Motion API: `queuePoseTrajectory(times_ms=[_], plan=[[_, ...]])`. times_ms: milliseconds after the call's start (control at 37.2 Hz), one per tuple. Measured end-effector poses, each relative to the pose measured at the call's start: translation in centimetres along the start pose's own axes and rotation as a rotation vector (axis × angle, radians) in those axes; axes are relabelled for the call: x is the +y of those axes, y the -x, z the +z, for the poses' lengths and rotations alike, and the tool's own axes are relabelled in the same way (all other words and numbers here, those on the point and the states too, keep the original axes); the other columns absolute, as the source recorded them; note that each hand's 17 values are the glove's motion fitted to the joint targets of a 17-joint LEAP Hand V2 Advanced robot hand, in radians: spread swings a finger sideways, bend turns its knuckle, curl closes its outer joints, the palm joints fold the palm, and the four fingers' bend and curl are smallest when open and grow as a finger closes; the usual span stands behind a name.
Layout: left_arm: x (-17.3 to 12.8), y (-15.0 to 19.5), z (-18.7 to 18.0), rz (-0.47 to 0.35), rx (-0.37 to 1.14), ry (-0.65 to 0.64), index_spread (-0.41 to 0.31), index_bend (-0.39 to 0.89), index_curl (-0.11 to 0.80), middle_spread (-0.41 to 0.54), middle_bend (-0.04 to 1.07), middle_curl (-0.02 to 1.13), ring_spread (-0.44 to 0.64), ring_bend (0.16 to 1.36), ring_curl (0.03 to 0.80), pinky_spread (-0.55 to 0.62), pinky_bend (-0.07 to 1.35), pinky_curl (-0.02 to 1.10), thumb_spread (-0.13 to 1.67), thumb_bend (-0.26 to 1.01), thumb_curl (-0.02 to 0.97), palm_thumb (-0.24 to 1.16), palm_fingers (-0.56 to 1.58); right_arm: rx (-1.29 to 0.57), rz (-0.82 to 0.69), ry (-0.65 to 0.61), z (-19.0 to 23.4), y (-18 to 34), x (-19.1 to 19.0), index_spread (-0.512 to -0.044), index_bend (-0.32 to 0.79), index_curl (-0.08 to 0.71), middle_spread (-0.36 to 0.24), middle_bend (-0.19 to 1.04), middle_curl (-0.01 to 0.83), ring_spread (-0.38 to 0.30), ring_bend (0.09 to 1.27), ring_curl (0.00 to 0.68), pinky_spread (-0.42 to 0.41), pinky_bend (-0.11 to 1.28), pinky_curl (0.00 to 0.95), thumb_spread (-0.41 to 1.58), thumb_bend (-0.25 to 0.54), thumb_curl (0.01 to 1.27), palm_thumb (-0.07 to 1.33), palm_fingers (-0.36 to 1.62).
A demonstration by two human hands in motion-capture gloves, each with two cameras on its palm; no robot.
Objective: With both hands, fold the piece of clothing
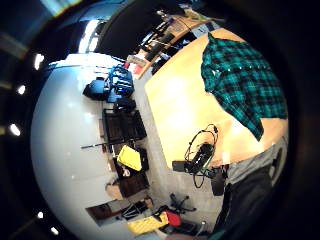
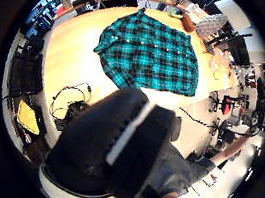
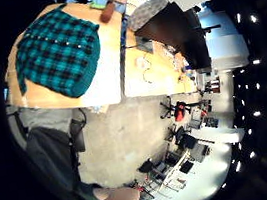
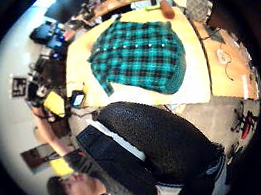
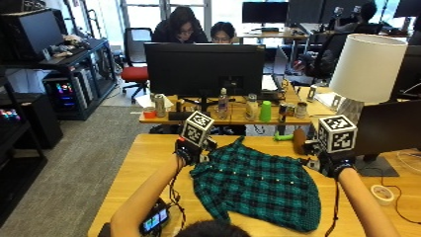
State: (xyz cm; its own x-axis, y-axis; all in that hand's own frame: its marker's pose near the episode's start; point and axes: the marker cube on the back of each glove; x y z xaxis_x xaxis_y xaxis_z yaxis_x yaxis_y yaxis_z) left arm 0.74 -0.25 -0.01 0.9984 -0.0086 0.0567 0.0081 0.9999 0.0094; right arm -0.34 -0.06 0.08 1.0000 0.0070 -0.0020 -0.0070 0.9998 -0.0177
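A green and black plaid shirt (image 5: 256,185) lies spread flat on a light wooden surface (image 5: 148,155), a row of pale buttons running across its middle. Seen from above and behind the person, both arms are raised over the surface. The left hand (image 5: 188,148) hangs above the shirt's far left corner, the right hand (image 5: 327,162) above its right edge. The gloves are largely hidden in this view, so whether either grip is open or closed cannot be told; neither hand visibly touches the cloth.

The palm views look down from well above. Both thumb side views show the whole shirt (image 2: 152,56) (image 4: 138,55) with the person's head and dark top in front of it, which the outside view barely shows. The left little finger side view shows the shirt (image 1: 242,82) and, beside the surface's left edge, a small black device (image 1: 200,157) with looped cables. The right little finger side view shows the shirt (image 3: 58,53) and a second desk (image 3: 155,74) to its right.
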Motion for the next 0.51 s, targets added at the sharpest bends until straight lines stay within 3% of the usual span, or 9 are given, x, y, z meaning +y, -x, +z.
queuePoseTrajectory(times_ms=[108,215,511], plan=[[-0.6,-1.0,0.0,0.007,-0.058,-0.005,-0.068,0.18,0.085,0.093,0.10,0.03,0.16,0.46,0.121,0.24,0.39,0.12,0.53,-0.03,0.033,-0.02,0.20,-0.012,-0.016,0.024,0.5,0.6,-0.1,-0.271,0.05,0.016,-0.014,0.22,0.086,0.060,0.36,0.099,0.146,0.50,0.158,0.58,0.035,0.04,0.10,0.20],[-0.9,-1.2,0.0,0.007,-0.057,-0.007,-0.083,0.19,0.131,0.116,0.11,0.05,0.20,0.51,0.158,0.30,0.41,0.16,0.69,-0.03,0.056,-0.03,0.17,-0.028,-0.031,0.051,1.4,0.9,-0.1,-0.329,0.07,0.031,-0.018,0.24,0.128,0.076,0.40,0.136,0.179,0.54,0.203,0.74,0.015,0.07,0.10,0.16],[-0.4,-0.7,1.2,0.007,0.023,0.031,-0.090,0.16,0.204,0.149,0.15,0.09,0.25,0.57,0.206,0.36,0.46,0.22,0.88,-0.04,0.108,-0.04,0.10,-0.064,-0.006,0.059,1.6,0.3,-0.2,-0.389,0.10,0.067,-0.021,0.27,0.207,0.095,0.45,0.187,0.215,0.58,0.264,0.95,-0.019,0.12,0.10,0.11]])
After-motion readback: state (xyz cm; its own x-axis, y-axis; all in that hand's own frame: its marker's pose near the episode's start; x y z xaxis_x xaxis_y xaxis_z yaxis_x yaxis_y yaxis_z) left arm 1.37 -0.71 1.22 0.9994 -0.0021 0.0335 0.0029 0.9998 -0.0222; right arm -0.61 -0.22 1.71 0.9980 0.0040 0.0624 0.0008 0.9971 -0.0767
